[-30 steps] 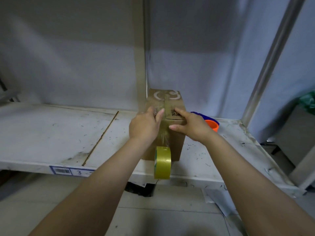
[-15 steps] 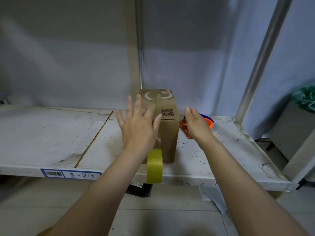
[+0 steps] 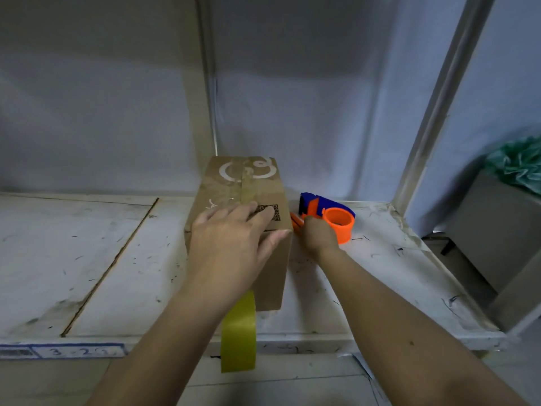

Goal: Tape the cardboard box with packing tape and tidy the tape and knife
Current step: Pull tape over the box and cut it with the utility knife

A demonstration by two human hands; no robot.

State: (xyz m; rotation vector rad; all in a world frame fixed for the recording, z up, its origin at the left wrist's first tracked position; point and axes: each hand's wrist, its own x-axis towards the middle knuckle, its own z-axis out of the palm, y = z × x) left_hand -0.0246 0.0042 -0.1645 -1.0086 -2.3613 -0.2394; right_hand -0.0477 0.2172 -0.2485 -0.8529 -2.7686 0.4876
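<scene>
A brown cardboard box (image 3: pixel 244 183) stands on the white shelf (image 3: pixel 374 291), with a strip of tape along its top seam. My left hand (image 3: pixel 234 241) lies flat on the box's near top edge, fingers spread. A yellow tape roll (image 3: pixel 238 338) hangs from the box's front face by its strip, below the shelf edge. Right of the box, my right hand (image 3: pixel 317 235) is closed on an orange knife (image 3: pixel 296 223) lying on the shelf; only the knife's tip shows.
A blue and orange tape dispenser (image 3: pixel 329 210) sits just behind my right hand. A metal post (image 3: pixel 433 98) rises at the shelf's right corner. Beyond it stands a grey block (image 3: pixel 497 230) with a green bag (image 3: pixel 518 162) on top. A label (image 3: pixel 61 351) marks the shelf's front edge.
My right hand left the box top and moved right and down to the orange knife. My left hand lifted off, opened, then came down flat on the box. The roll still hangs.
</scene>
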